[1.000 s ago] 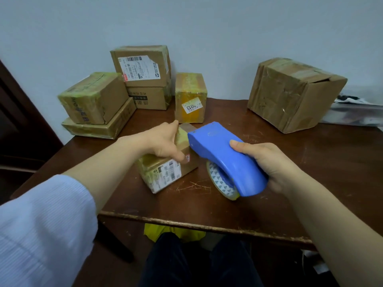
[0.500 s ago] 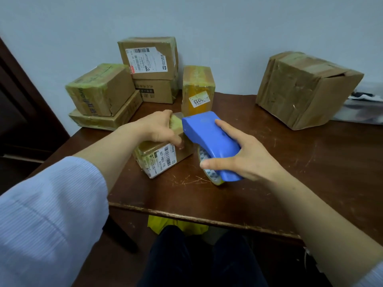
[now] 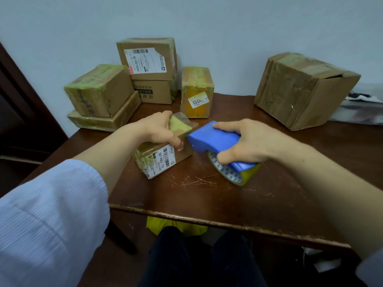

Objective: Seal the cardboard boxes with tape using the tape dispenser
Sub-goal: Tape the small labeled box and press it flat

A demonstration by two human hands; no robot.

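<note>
Blue dispenser [image 3: 208, 139] in right hand [image 3: 251, 141], beside box [image 3: 163, 161]

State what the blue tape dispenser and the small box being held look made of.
The tape dispenser: likely moulded plastic, smooth matte blue shell. The small box: brown cardboard, partly wrapped in glossy yellowish tape.
</note>
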